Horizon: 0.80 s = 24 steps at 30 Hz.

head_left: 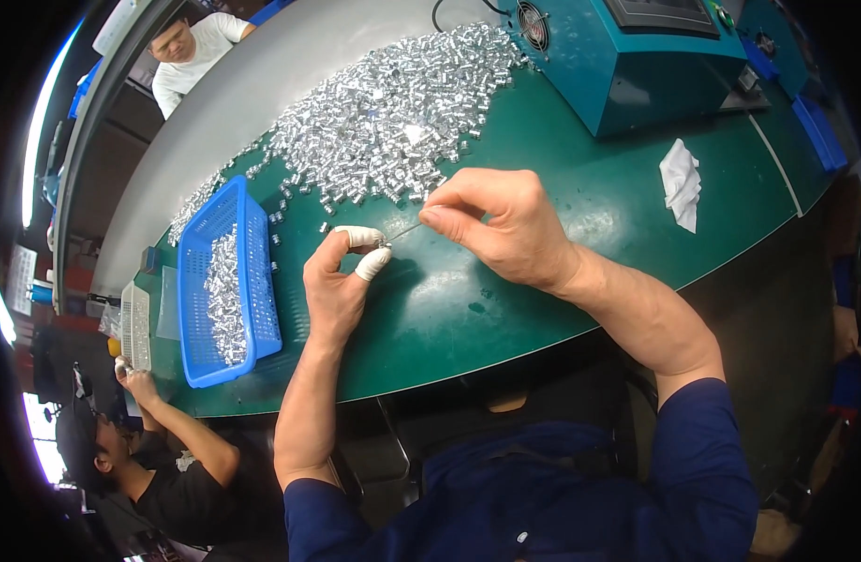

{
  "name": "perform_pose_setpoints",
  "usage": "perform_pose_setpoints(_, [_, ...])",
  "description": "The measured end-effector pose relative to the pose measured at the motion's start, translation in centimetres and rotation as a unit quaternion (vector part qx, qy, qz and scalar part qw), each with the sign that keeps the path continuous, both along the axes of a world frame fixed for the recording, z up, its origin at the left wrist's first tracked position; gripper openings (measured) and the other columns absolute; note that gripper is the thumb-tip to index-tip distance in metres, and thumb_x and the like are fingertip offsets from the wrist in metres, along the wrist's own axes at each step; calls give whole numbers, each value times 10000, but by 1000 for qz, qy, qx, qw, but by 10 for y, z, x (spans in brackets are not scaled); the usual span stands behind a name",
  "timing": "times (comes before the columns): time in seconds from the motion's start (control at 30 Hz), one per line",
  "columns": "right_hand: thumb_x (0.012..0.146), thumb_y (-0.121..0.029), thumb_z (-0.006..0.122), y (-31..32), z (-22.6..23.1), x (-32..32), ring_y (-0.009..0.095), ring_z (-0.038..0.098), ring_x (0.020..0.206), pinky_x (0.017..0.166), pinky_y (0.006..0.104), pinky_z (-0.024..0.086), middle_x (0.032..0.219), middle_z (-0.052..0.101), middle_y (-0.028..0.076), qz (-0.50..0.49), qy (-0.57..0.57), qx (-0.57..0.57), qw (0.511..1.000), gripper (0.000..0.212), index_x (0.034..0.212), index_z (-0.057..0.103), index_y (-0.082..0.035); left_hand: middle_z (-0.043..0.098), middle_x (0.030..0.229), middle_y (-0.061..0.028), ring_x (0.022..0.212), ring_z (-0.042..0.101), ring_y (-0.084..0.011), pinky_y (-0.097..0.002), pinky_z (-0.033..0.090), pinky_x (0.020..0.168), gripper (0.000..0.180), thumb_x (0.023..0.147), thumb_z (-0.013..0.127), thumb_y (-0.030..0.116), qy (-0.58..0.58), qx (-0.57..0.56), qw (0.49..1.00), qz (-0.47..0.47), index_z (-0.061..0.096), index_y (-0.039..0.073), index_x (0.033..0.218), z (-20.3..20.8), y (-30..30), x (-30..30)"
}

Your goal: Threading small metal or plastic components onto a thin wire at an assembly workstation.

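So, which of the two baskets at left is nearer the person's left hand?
The blue basket, holding small silvery parts; the whitish basket sits farther left, beyond it.

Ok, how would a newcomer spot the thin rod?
Start at the heap of silvery pieces on the green table. Just below it, the thin rod runs between the right hand and the white-covered fingertips of the left hand. It is straight and slender; the heaped pieces are short and stubby.

- Bench: green top, glossy glare
- Grey surface along its far side
- Grey frame, upper left
- White strip light, far left
- Dark floor, right
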State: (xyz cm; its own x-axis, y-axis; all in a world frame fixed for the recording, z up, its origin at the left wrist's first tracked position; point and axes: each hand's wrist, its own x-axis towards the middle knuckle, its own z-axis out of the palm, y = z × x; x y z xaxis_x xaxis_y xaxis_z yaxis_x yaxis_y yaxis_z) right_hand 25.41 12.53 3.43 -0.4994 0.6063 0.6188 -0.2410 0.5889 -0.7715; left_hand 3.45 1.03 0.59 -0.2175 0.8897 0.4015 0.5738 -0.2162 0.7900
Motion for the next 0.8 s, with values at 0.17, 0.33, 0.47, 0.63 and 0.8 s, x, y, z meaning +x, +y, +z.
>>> perform_pose_setpoints(0.17, [876,-62,746,-1,-15,-5,128,609,607,536,280,456,700,652,76,-17,-23,66,997,69,853,719,-2,696,901,-96,831,662,-206,-309,518,763,202,789,823,43,102,36,994,-4,689,-6,932,4,2,7])
perform_pose_setpoints(0.33, [970,-205,650,3,-17,-14,101,628,599,518,243,467,674,661,38,102,-170,-319,927,243,824,692,-16,687,883,-109,800,651,-258,-346,521,730,200,769,824,28,191,77,978,19,685,2,911,6,1,6])
perform_pose_setpoints(0.47, [980,-208,648,5,-32,-18,99,636,630,555,247,503,727,680,36,145,-182,-352,907,223,911,704,-4,691,882,-106,799,654,-245,-339,521,745,173,793,800,34,189,63,980,23,682,-2,915,7,3,7])
perform_pose_setpoints(0.63, [929,-73,707,-3,-24,-16,133,656,757,669,295,531,859,711,75,65,-102,-149,981,145,1030,714,32,702,884,-95,821,669,-186,-307,519,780,164,834,779,65,73,-26,997,10,682,-14,940,7,0,4])
perform_pose_setpoints(0.8, [944,-116,698,10,-15,-6,125,640,661,587,294,497,749,688,78,8,-129,49,990,127,986,718,2,689,867,-98,784,663,-199,-315,526,731,180,817,807,66,3,-53,999,2,692,4,942,4,-2,2])
